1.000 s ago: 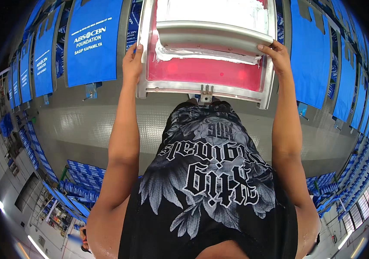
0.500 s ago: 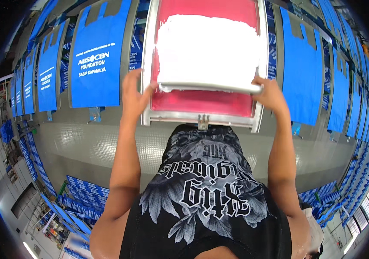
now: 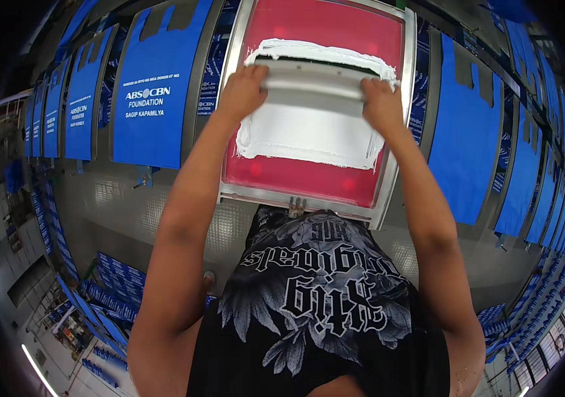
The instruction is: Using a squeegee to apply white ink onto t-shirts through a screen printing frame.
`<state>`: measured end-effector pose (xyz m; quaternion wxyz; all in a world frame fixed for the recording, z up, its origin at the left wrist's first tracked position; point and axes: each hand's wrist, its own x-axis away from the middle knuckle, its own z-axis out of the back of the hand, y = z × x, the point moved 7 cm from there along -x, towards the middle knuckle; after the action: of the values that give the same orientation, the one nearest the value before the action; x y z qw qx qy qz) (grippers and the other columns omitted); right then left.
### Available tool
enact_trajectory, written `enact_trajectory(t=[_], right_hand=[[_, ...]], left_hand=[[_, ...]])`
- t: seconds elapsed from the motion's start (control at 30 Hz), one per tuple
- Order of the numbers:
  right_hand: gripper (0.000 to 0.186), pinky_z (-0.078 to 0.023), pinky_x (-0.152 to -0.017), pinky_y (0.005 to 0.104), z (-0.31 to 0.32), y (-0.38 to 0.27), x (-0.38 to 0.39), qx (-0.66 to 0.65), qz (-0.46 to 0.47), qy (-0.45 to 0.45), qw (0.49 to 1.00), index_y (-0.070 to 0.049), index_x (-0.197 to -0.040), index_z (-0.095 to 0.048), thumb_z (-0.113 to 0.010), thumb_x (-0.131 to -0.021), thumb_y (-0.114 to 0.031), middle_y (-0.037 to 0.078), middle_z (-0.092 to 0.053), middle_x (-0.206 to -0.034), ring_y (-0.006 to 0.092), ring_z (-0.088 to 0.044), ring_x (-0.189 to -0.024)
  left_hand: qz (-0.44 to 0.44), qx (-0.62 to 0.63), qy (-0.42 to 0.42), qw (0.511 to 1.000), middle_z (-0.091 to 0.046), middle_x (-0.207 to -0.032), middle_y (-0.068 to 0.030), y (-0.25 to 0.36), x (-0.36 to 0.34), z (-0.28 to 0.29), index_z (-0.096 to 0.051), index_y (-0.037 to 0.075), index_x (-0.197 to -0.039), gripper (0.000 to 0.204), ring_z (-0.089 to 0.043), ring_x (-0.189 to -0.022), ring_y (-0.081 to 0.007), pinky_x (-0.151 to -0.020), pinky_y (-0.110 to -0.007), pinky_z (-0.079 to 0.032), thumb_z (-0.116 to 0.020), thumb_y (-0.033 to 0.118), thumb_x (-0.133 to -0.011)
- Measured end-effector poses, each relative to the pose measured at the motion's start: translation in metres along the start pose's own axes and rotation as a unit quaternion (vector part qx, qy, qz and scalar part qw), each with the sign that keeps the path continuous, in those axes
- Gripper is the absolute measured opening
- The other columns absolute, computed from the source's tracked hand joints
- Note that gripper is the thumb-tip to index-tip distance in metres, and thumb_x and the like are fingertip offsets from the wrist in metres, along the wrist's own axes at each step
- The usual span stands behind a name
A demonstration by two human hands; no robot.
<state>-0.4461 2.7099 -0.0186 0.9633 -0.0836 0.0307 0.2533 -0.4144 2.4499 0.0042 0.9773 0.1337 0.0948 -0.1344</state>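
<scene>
A screen-printing frame (image 3: 411, 59) with a silver metal rim and pink mesh (image 3: 256, 173) lies before me. White ink (image 3: 309, 135) covers a rectangular patch in its middle, thicker and ridged along the edges. Across the far part of that patch lies a long pale squeegee (image 3: 315, 79). My left hand (image 3: 244, 91) is closed around its left end, and my right hand (image 3: 384, 109) grips the right end. Behind the squeegee shows a thin dark strip. Both arms are stretched forward.
Blue bags with cut-out handles lie flat on grey boards on both sides, one (image 3: 147, 126) left and one (image 3: 464, 152) right of the frame. A metal hinge piece (image 3: 297, 208) sits at the frame's near edge, by my shirt. Racks of blue printed sheets (image 3: 117, 284) stand behind.
The squeegee has gone from the near end of the ink to its far part. My left hand has closed on it. The frame sits slightly tilted in view as my head turned.
</scene>
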Motion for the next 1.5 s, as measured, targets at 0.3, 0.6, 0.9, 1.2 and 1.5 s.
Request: enact_trajectory(t=[0.3, 0.6, 0.9, 1.2, 1.5], right_hand=[[0.041, -0.032, -0.101, 0.0516, 0.045, -0.069, 0.151, -0.145, -0.049, -0.107, 0.982, -0.007, -0.097, -0.062, -0.056, -0.058, 0.004, 0.008, -0.065, -0.090, 0.0274, -0.058, -0.090], [0.038, -0.041, -0.086, 0.0435, 0.017, 0.036, -0.044, 0.022, -0.022, -0.119, 0.992, -0.014, -0.101, -0.066, -0.057, -0.065, -0.007, 0.013, -0.066, -0.076, 0.0291, -0.064, -0.075], [0.037, -0.031, -0.103, 0.0491, 0.027, -0.056, 0.135, -0.105, -0.051, -0.135, 0.984, -0.013, -0.098, -0.066, -0.058, -0.064, 0.001, 0.009, -0.066, -0.082, 0.0254, -0.062, -0.088], [0.039, -0.051, -0.064, 0.0422, 0.021, 0.038, -0.041, -0.030, -0.005, -0.096, 0.995, -0.014, -0.102, -0.066, -0.058, -0.064, -0.008, 0.015, -0.066, -0.080, 0.0323, -0.064, -0.077], [0.039, -0.031, -0.104, 0.0476, 0.021, -0.042, 0.105, -0.027, -0.042, -0.124, 0.991, -0.015, -0.101, -0.066, -0.059, -0.065, -0.002, 0.009, -0.066, -0.080, 0.0275, -0.062, -0.085]], left_hand=[[0.050, 0.081, -0.131, 0.987, -0.062, -0.086, -0.0092, 0.064, 0.143, 0.040, -0.064, 0.006, -0.094, 0.042, -0.058, -0.087, -0.0304, -0.081, -0.043, -0.044, -0.067, 0.002, -0.052], [0.075, -0.010, -0.153, 0.985, -0.068, -0.085, -0.0130, -0.012, -0.056, -0.009, -0.068, 0.012, -0.098, 0.035, -0.065, -0.080, -0.0294, -0.070, -0.042, -0.052, -0.071, 0.035, -0.072], [0.035, 0.086, -0.107, 0.990, -0.064, -0.089, -0.0122, 0.048, 0.141, 0.017, -0.067, 0.011, -0.094, 0.037, -0.059, -0.085, -0.0325, -0.077, -0.042, -0.048, -0.067, -0.003, -0.059], [0.050, -0.001, -0.176, 0.983, -0.067, -0.081, -0.0143, -0.008, -0.067, 0.003, -0.068, 0.010, -0.092, 0.035, -0.064, -0.079, -0.0313, -0.073, -0.041, -0.050, -0.072, 0.038, -0.072], [0.082, 0.070, -0.164, 0.981, -0.064, -0.079, -0.0139, 0.038, 0.099, 0.013, -0.068, 0.012, -0.093, 0.033, -0.059, -0.077, -0.0328, -0.072, -0.042, -0.047, -0.066, 0.003, -0.061]])
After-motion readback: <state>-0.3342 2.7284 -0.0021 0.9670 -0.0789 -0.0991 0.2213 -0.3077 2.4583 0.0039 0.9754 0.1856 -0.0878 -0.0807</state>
